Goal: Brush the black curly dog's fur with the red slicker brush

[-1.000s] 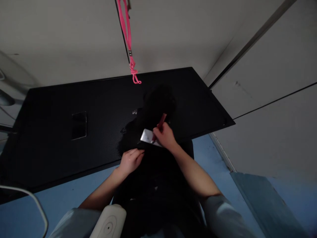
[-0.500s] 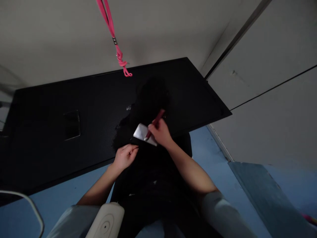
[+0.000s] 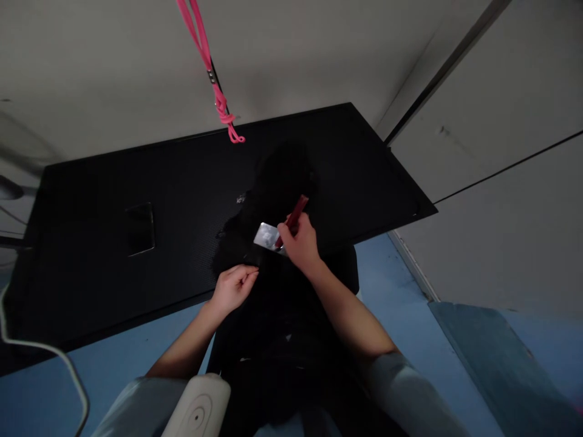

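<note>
My right hand [image 3: 300,243] is closed around a slim dark red tool [image 3: 297,212]. The tool slants, with its lower end against a shiny silver rectangular piece [image 3: 266,235]; my fingers partly cover that end, and its exact kind is not clear. Black fluffy material [image 3: 282,173] lies beneath and behind the silver piece, hard to tell from the dark surface. My left hand [image 3: 234,286] is closed, fingertips pinched at the near edge of this black material, to the left of and below the silver piece.
The black table [image 3: 191,158] stands against a pale wall. A dark glossy rectangular object [image 3: 141,229] lies on its left part. A pink cord [image 3: 221,103] hangs in front. A white device [image 3: 200,406] is at my lap, and a white cable [image 3: 68,364] runs at left.
The whole view has shifted slightly. My right hand has moved the red tool a little up and right over the silver piece. My left hand keeps its pinch in nearly the same place.
</note>
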A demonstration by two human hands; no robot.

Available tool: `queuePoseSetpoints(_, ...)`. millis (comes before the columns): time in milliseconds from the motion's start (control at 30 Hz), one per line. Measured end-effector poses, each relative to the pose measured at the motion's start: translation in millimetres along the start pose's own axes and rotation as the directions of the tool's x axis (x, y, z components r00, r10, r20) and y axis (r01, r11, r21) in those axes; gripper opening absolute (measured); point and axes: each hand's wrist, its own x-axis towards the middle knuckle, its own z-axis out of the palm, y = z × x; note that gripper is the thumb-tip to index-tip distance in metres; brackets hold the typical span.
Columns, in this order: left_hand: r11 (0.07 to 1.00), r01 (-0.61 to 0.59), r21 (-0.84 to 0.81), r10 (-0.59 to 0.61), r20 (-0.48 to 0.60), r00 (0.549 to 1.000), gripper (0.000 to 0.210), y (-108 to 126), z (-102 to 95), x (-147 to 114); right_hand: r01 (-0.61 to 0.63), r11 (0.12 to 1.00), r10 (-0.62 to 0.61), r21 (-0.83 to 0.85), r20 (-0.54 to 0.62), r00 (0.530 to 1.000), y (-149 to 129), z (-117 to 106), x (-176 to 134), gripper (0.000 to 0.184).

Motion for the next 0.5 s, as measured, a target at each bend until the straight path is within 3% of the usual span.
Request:
queuePoseSetpoints(100, 1.000, -0.001, 0.009, 0.001, 0.005, 1.000, 0.012, 0, -2.5, -2, -0.052, 0.998, 0.049, 0.044, 0.065, 0.997, 10, -9, 3, 0.025)
queuePoseSetpoints(167, 1.000, -0.009, 0.015, 0.009, 0.010, 1.000, 0.012, 3, -2.4, -4, -0.082, 0.997, 0.083, 0.017, -0.105, 0.991, 14, -19, 7, 0.024)
queuePoseSetpoints(233, 0.999, -0.037, 0.026, 0.037, 0.027, 0.999, 0.012, 9, 1.5, -6, -0.062, 0.998, 0.065, 0.020, -0.288, 0.955, 13, -26, 9, 0.025)
queuePoseSetpoints(267, 0.998, -0.055, 0.034, 0.053, 0.040, 0.998, 0.012, 14, 5.2, -6, -0.040, 0.999, 0.048, 0.037, -0.266, 0.963, 10, -27, 10, 0.026)
queuePoseSetpoints(333, 0.995, -0.072, 0.071, 0.067, 0.074, 0.995, 0.013, 27, 15.2, -5, -0.038, 0.996, 0.040, 0.079, -0.029, 0.999, 3, -24, 14, 0.024)
queuePoseSetpoints(367, 0.993, -0.063, 0.102, 0.053, 0.091, 0.994, 0.014, 35, 20.9, -4, -0.055, 0.996, 0.048, 0.075, 0.084, 0.995, -2, -21, 17, 0.022)
queuePoseSetpoints(400, 0.988, -0.045, 0.145, 0.029, 0.106, 0.994, 0.015, 42, 26.6, -2, -0.063, 0.996, 0.056, 0.055, 0.123, 0.991, -6, -18, 21, 0.021)
queuePoseSetpoints(500, 0.964, -0.012, 0.265, -0.027, 0.145, 0.989, 0.018, 59, 41.4, 3, 0.009, 1.000, -0.011, -0.016, -0.082, 0.997, -23, -11, 31, 0.024)
